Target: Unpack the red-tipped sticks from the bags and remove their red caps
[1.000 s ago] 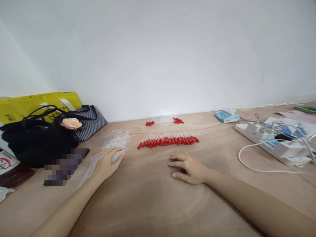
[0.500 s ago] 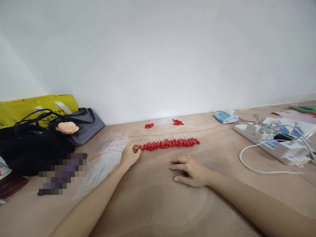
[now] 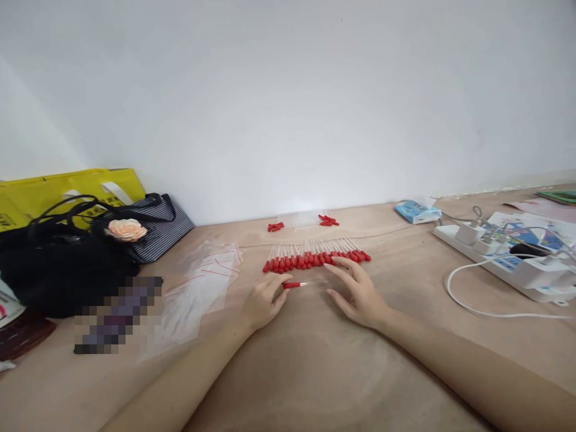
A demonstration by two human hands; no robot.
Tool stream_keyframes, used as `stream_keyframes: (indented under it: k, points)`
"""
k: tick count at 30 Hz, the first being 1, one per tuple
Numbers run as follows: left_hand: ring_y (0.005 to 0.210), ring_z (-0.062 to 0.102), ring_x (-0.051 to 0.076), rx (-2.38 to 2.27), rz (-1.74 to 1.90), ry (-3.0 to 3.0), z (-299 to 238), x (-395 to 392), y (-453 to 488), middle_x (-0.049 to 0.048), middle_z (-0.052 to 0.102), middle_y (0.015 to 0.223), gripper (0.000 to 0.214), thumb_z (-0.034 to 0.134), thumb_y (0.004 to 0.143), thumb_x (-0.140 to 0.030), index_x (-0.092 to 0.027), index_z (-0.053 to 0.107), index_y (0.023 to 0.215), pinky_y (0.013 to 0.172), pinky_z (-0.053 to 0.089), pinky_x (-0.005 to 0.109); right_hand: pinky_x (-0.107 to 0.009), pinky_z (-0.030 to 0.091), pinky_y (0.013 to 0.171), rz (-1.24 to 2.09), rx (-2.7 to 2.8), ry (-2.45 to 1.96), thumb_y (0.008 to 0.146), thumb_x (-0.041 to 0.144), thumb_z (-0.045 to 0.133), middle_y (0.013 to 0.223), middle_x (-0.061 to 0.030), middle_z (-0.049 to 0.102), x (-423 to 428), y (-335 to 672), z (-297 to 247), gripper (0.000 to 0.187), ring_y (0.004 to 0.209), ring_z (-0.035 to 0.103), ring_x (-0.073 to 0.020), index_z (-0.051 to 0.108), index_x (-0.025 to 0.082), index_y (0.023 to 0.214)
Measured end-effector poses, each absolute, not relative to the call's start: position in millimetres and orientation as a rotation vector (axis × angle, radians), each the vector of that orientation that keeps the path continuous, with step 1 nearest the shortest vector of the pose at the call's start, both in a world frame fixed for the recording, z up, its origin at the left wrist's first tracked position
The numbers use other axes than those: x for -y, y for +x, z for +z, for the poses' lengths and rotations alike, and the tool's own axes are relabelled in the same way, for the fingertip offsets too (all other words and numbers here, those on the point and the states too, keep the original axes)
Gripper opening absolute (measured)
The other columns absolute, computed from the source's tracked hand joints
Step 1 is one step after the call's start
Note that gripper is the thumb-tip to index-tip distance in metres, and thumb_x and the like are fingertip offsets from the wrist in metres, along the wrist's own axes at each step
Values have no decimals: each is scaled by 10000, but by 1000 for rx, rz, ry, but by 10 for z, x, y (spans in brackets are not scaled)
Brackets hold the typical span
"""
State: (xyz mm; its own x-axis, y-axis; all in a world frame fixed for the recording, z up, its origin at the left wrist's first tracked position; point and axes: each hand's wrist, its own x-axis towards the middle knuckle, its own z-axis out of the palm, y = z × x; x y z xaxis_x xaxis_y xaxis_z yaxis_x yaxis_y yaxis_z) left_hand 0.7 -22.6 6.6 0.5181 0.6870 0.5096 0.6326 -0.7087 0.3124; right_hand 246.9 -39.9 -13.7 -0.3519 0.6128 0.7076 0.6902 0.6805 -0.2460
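My left hand (image 3: 267, 300) pinches the red rubber bulb of a dropper (image 3: 292, 285), whose thin clear tube points right. Facing it, my right hand (image 3: 355, 294) is open, thumb and fingers apart with nothing between them. Its fingertips are close to a row of red-bulbed droppers (image 3: 310, 260), lying side by side with bulbs toward me and clear tubes toward the wall. Farther back, a small heap of loose red bulbs (image 3: 275, 227) and another red heap (image 3: 328, 221) flank some clear thin tubes (image 3: 306, 222).
Clear zip bags (image 3: 202, 288) with red seal lines lie spread at the left. Beyond them are a black bag (image 3: 63, 270), a striped bag (image 3: 168, 231) and a yellow bag (image 3: 27, 198). At right sit a tissue pack (image 3: 417, 211) and a power strip (image 3: 504, 264) with cables.
My left hand has left the row's left end and moved right and nearer, bringing one dropper along. My right hand has shifted slightly forward, its fingers closer to the row.
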Motion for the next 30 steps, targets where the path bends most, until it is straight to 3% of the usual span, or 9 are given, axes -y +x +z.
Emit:
stream_keyframes:
  k: [11, 16, 24, 30]
  points:
    - [805, 585, 139, -876, 1254, 2853, 17, 79, 117, 35, 630, 831, 145, 477, 817, -162, -186, 543, 944, 747, 497, 282, -380, 354, 846, -301, 2277, -927, 835, 282, 471, 952, -69, 631, 66, 2247, -69, 260, 940, 512, -197, 578, 189, 1053]
    - [768, 583, 126, -817, 1270, 2884, 30, 93, 137, 29, 632, 804, 134, 486, 816, -148, -185, 559, 923, 718, 507, 262, -327, 359, 810, -251, 2275, -848, 853, 256, 454, 798, -37, 654, 44, 2255, -115, 210, 806, 544, -145, 607, 192, 981]
    - [1110, 474, 226, -1068, 995, 2945, -29, 59, 215, 94, 564, 1150, 323, 501, 815, -284, -170, 528, 1116, 919, 422, 418, -325, 372, 807, -375, 2282, -797, 851, 196, 429, 738, -40, 643, 77, 2252, -88, 193, 776, 539, -146, 612, 148, 884]
    - [1157, 447, 207, -1065, 941, 2918, -51, 47, 252, 63, 599, 1115, 240, 434, 854, -250, -180, 579, 1033, 965, 371, 437, -362, 349, 891, -438, 2278, -773, 852, 194, 426, 858, -45, 661, 91, 2255, -104, 219, 872, 544, -156, 597, 169, 987]
